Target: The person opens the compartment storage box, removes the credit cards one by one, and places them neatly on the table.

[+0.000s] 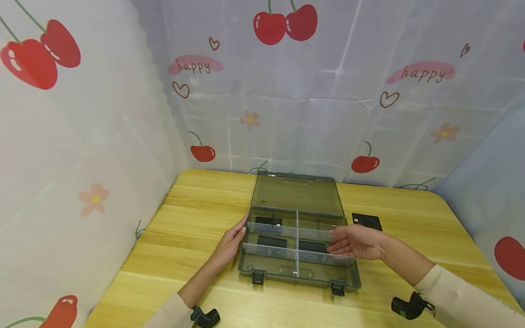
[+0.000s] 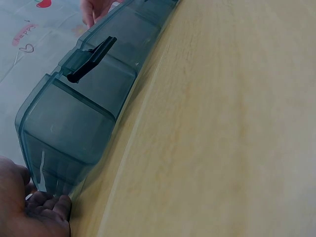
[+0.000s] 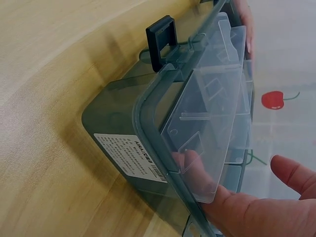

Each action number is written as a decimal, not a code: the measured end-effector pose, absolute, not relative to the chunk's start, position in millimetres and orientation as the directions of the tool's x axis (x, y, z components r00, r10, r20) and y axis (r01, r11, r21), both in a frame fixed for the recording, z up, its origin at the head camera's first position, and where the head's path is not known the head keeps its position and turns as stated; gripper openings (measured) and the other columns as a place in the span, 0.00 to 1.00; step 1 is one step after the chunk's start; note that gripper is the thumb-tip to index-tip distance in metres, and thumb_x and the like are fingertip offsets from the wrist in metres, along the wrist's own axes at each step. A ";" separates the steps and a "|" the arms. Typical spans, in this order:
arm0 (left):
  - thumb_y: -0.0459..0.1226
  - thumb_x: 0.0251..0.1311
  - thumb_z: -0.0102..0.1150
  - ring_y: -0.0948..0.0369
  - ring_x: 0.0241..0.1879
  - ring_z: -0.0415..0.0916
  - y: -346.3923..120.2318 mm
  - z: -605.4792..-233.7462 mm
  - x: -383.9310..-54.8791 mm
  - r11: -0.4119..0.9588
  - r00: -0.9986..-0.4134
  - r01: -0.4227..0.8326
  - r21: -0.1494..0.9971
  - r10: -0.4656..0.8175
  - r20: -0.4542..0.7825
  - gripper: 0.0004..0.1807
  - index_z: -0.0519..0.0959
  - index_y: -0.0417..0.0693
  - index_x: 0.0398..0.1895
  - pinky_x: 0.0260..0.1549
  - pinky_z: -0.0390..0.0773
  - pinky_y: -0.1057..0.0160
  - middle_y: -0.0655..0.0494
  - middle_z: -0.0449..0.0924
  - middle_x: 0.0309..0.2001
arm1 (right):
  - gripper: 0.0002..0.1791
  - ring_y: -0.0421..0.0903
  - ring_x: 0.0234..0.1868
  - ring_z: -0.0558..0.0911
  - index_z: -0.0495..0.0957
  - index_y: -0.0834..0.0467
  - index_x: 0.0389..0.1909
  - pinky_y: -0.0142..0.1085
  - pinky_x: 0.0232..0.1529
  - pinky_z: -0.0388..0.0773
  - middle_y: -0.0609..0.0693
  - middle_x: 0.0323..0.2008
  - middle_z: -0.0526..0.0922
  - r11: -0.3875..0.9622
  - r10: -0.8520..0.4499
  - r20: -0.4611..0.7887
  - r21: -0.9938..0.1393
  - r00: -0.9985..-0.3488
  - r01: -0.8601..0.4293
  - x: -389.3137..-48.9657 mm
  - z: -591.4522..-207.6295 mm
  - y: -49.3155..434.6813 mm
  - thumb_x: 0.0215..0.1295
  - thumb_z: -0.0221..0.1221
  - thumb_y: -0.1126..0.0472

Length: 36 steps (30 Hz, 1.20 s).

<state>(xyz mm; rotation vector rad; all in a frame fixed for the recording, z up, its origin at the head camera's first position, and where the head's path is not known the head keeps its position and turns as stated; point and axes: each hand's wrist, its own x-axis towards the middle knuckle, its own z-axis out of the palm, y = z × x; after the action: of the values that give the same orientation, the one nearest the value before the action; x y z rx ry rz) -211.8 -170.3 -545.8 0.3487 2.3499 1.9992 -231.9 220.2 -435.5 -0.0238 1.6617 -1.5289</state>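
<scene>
From my place I see the green see-through box [image 1: 328, 273] standing on the wooden table [image 1: 197, 205], with its lid [image 1: 297, 193] opened to the far side and its two front latches [image 1: 257, 277] unfastened. The left hand [image 1: 231, 243] is at the left end of the box and holds it there, the fingers bent at the lower part of the wall, as my left wrist view shows. The right hand [image 1: 357, 241] comes over the right wall, with thumb well apart from the fingers; these fingers reach down into the middle right compartment, behind one of the clear dividers [image 1: 328, 258]. There lies a dark flat piece [image 1: 312, 246], just beside the fingertips, but I cannot tell if they touch it. A similar dark piece [image 1: 272, 241] is in the middle left compartment, and in the back left compartment I see black cards [image 1: 276, 222], one marked VIP. Another black card [image 1: 367, 222] lies on the table, to the right of the box. A white label [image 3: 131, 157] is on the box's right end. Behind everything hangs a cloth [image 1: 295, 123] with printed cherries.
</scene>
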 end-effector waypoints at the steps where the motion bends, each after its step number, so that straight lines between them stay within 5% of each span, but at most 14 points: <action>1: 0.37 0.81 0.40 0.55 0.79 0.46 -170.3 -545.4 -211.6 0.146 -0.974 0.146 0.978 0.193 0.117 0.27 0.56 0.45 0.79 0.76 0.48 0.55 0.56 0.52 0.79 | 0.37 0.67 0.65 0.73 0.50 0.82 0.71 0.46 0.62 0.78 0.80 0.65 0.66 0.249 -0.536 -0.557 -0.823 -0.635 0.511 -231.6 -435.5 220.3 0.81 0.46 0.54; 15: 0.37 0.82 0.40 0.54 0.79 0.46 -170.1 -546.4 -211.1 0.154 -0.974 0.152 0.976 0.189 0.122 0.27 0.56 0.45 0.80 0.76 0.48 0.53 0.55 0.52 0.79 | 0.36 0.60 0.60 0.79 0.51 0.84 0.70 0.46 0.63 0.78 0.73 0.61 0.73 0.194 -0.572 -0.525 -0.833 -0.630 0.518 -234.5 -442.1 225.8 0.82 0.45 0.54; 36: 0.39 0.82 0.39 0.54 0.79 0.46 -171.0 -546.1 -210.8 0.155 -0.972 0.156 0.976 0.198 0.124 0.27 0.56 0.48 0.80 0.76 0.48 0.51 0.55 0.51 0.80 | 0.21 0.53 0.52 0.86 0.75 0.76 0.59 0.45 0.60 0.80 0.61 0.49 0.86 0.125 -0.599 -0.420 -0.890 -0.682 0.439 -236.6 -440.2 224.5 0.81 0.47 0.62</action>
<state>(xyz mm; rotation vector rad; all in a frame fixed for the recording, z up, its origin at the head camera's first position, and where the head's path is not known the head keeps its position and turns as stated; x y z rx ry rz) -210.8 -171.0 -546.1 0.3624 2.3620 1.9888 -236.6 224.5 -440.2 -0.1588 1.6186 -1.6706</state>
